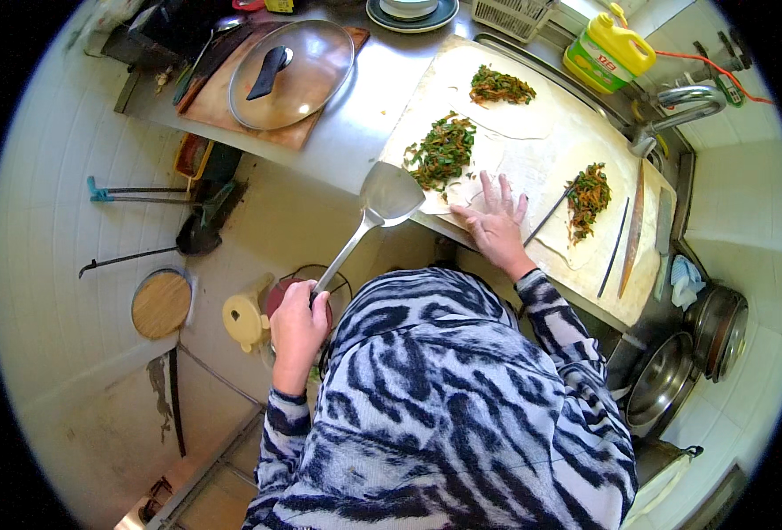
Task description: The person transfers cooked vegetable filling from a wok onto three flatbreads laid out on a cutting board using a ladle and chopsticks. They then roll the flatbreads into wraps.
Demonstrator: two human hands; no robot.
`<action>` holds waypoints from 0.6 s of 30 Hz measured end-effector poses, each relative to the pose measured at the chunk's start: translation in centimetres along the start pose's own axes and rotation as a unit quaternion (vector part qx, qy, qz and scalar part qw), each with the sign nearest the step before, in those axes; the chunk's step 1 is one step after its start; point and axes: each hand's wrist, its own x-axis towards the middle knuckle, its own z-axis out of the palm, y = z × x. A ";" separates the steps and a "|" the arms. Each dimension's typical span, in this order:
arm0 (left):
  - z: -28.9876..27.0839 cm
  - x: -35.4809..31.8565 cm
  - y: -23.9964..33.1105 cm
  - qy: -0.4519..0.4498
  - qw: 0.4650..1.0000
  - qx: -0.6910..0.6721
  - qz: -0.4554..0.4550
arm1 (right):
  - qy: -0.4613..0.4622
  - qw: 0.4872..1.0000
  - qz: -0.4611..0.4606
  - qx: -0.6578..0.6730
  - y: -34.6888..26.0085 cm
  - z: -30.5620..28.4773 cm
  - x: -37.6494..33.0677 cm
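My left hand is wrapped round the handle of a metal spatula. Its broad blade reaches the front edge of the pale dough board, beside a pile of chopped green and orange filling. With fingers spread, my right hand rests at the near edge of the dough sheet under that pile. Two more heaps sit on dough: a far filling heap and a right-hand filling heap. One dark chopstick touches the right heap; another chopstick lies beside a thin wooden rolling pin.
A glass lid lies on a wooden cutting board at the far left. Stacked plates, a yellow jug and a faucet line the back. Metal pans stand at right. A cream pitcher stands below left.
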 end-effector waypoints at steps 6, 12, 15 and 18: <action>-0.3 -0.2 0.8 0.000 1.000 0.003 0.004 | 0.083 0.992 -0.006 0.093 -1.3 -1.5 0.7; -0.7 -0.5 1.7 -0.005 1.000 0.005 0.021 | -0.003 0.988 -0.146 0.055 -6.1 -1.7 0.8; -0.9 -0.7 2.0 -0.006 1.000 0.005 0.029 | -0.018 0.984 -0.168 0.057 -6.4 -1.2 1.1; -1.2 -0.8 2.0 -0.008 0.999 0.012 0.042 | 0.018 0.988 -0.150 0.008 -6.0 -0.8 1.8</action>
